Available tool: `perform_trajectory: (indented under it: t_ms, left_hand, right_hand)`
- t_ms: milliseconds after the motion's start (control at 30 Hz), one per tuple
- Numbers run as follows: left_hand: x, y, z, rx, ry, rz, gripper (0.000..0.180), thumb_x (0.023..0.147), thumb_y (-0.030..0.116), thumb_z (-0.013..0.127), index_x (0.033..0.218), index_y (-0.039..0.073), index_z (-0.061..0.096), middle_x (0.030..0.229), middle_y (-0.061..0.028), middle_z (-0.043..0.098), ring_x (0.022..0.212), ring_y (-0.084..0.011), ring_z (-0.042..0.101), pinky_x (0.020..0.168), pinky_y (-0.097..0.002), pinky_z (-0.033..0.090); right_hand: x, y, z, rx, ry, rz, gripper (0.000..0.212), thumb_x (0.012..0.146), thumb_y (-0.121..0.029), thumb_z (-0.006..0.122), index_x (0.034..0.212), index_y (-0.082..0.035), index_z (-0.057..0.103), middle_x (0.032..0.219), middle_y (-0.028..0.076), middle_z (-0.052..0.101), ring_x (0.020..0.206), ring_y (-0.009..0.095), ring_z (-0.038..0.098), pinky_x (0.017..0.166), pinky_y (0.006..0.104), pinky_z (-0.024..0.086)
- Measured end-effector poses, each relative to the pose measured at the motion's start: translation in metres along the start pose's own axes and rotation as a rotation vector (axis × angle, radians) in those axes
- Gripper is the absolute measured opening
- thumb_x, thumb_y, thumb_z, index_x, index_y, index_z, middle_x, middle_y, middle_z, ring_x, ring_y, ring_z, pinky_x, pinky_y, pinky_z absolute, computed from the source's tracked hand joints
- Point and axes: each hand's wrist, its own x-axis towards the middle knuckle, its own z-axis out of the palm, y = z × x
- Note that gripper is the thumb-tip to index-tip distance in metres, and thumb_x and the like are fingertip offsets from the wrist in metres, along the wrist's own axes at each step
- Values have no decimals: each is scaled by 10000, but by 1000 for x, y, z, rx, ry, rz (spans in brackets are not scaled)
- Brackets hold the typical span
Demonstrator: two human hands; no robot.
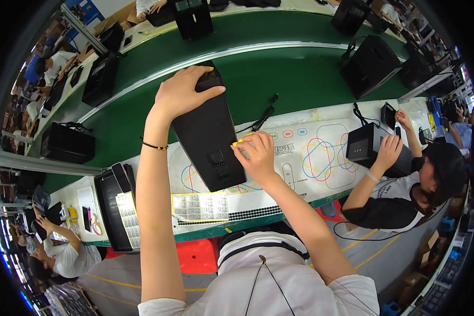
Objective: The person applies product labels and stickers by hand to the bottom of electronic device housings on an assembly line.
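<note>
A long black box-shaped device [208,131] stands tilted over the white work mat, with small sockets or recesses near its lower end. My left hand [181,95] grips the far upper end, thumb on the right side and fingers over the top. Against the device's right edge, lower down, my right hand [257,155] has thumb and fingers pinched together. Whether anything small is between them cannot be made out. The fingertips of both hands carry yellow coverings. Just beyond my right hand, a black cable [266,116] lies with its plug on the green surface.
Sticker sheets [200,206] and a strip of black round pads [255,212] lie along the near edge. A black tray [108,210] is at left. Beyond the mat runs a green conveyor [300,79] carrying black devices [371,66]. A co-worker [405,184] handles another device at right.
</note>
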Motion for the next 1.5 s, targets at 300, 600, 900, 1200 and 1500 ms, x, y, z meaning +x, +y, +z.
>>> perform_trajectory:
  t_ms: [300, 600, 900, 1200, 1500]
  left_hand:
    - [-2, 5, 0, -29, 15, 23, 622, 803, 558, 645, 1226, 103, 605, 1206, -98, 624, 1108, -265, 593, 936, -343, 456]
    - [-4, 5, 0, -23, 40, 51, 578, 820, 519, 647, 1201, 85, 607, 1162, -106, 636, 1063, -271, 608, 893, -345, 469]
    - [-5, 4, 5, 18, 56, 50, 679, 784, 620, 608, 1224, 103, 606, 1197, -89, 624, 1118, -262, 587, 917, -388, 484]
    - [-3, 2, -5, -11, -53, 7, 668, 806, 579, 621, 1262, 91, 585, 1287, -109, 581, 1189, -274, 546, 997, -363, 423]
    - [0, -1, 1, 9, 19, 62, 661, 794, 608, 597, 1238, 118, 603, 1207, -55, 616, 1132, -253, 575, 922, -394, 481]
  right_hand:
    - [-4, 8, 2, -6, -18, -95, 173, 676, -76, 776, 778, -109, 640, 853, -3, 575, 881, 216, 555, 867, 402, 438]
    - [1, 12, -3, 141, -68, -23, 154, 688, -98, 778, 783, -91, 658, 846, 12, 580, 887, 217, 553, 801, 366, 437]
    - [1, 12, -4, 537, -178, 564, 366, 737, -107, 784, 1048, -10, 619, 1080, 88, 587, 1042, 237, 570, 941, 332, 431]
    - [22, 21, -10, 600, -483, 417, 311, 806, -135, 720, 1065, -2, 614, 1113, 92, 576, 1088, 241, 554, 971, 331, 411]
    - [19, 20, -4, 583, -436, 378, 271, 829, -129, 690, 1049, -8, 589, 1084, 99, 570, 1075, 256, 552, 959, 345, 416]
